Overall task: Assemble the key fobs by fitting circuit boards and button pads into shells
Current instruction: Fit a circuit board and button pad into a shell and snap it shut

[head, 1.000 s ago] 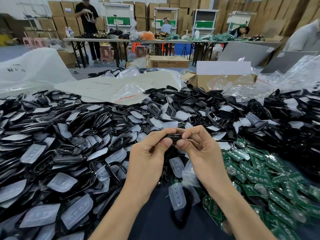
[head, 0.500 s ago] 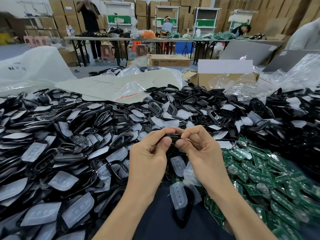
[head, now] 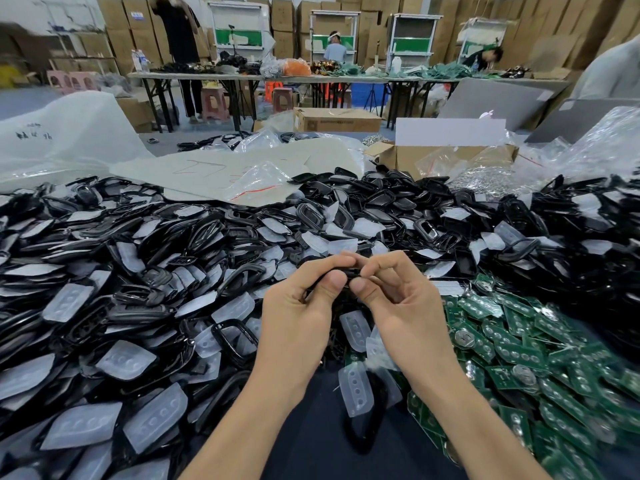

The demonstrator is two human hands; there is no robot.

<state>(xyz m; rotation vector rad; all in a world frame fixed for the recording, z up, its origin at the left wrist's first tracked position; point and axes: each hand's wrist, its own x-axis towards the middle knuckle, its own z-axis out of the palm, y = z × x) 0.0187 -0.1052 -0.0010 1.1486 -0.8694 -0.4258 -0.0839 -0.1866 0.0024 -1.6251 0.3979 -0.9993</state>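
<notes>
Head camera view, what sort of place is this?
Most likely a hand-assembly workshop inside a warehouse. Black shells, clear button pads and green circuit boards lie in heaps; cardboard boxes are stacked along the back wall, and other people work at long tables.

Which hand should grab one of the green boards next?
Probably the right hand. The green boards are piled just beside it, on its own side. The left hand would have to cross over, and it could hold the black shell that both hands pinch now.
</notes>
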